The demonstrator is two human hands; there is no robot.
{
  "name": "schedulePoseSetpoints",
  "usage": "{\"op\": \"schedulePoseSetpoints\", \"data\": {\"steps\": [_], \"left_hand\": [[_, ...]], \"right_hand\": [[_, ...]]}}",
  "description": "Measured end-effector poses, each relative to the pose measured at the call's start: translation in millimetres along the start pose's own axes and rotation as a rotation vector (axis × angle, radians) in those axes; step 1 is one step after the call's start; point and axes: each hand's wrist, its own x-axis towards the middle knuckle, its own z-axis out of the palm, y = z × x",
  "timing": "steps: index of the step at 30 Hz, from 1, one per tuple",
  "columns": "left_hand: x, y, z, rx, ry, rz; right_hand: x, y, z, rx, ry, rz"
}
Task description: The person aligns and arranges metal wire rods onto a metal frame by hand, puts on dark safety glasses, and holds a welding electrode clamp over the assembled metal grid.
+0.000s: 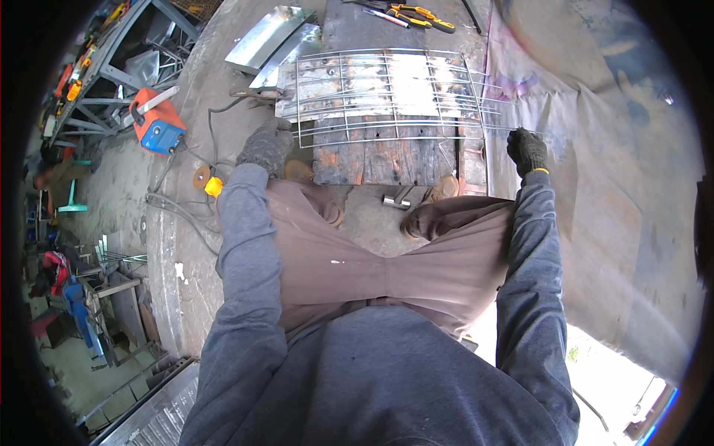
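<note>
A grid of thin metal rods (pixel 395 93) lies on dark, scorched boards (pixel 372 160) in front of me. At its near left corner is my left hand (pixel 266 149), in a dark grey glove, its fingers curled against the rod ends. Past the grid's right side, my right hand (pixel 528 151), in a dark glove with a yellow cuff, is closed around the end of a thin rod that runs along the near side. Just beyond my left hand rests a clamp-like tool (pixel 260 94) with a cable.
Folded sheet-metal pieces (pixel 269 37) lie at the far left. Yellow-and-black pliers (pixel 422 16) and a pen (pixel 387 17) are beyond the grid. A hammer (pixel 398 198) lies between my feet. An orange-and-blue machine (pixel 158 123) stands left near cables; a draped sheet (pixel 602 186) covers the right.
</note>
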Motion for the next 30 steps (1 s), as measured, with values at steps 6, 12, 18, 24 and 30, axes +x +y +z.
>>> {"op": "schedulePoseSetpoints", "data": {"steps": [6, 12, 18, 24, 30], "left_hand": [[-1.4, 2.7, 2.0, -0.006, 0.000, 0.038], [-0.7, 1.2, 2.6, -0.008, 0.072, -0.007], [-0.6, 1.5, 2.6, -0.033, 0.022, -0.009], [-5.2, 10.6, -1.2, -0.026, 0.027, -0.015], [-5.7, 8.3, -2.6, -0.075, -0.006, -0.057]], "right_hand": [[0.7, -1.1, -0.9, -0.013, 0.000, 0.009], [-1.1, -1.2, 3.9, -0.001, -0.002, 0.000], [1.9, -1.5, 0.5, -0.025, -0.017, 0.007], [2.4, -2.2, -0.3, -0.002, -0.029, 0.015], [-8.0, -4.9, 5.7, -0.021, -0.005, 0.017]]}}
